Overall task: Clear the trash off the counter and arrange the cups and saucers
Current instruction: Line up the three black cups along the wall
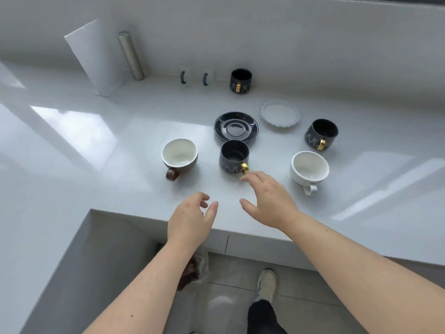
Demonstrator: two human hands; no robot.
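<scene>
Both hands hovering empty, fingers spread, near counter (72,145) edge.
Right hand (267,201) nearing black cup (234,156); left hand (192,218) partly hiding blurry trash (196,268) below.

My worktop (72,145) is glossy white. Three black cups (234,156) carry pale line drawings and gold handles, near a black saucer (236,126) and a white saucer (280,113). One white cup (309,168) is plain; another cup (179,156) is brown outside, white inside.

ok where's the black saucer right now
In the head view, the black saucer sits mid-counter, just behind the nearest black cup and left of the white saucer.
</scene>
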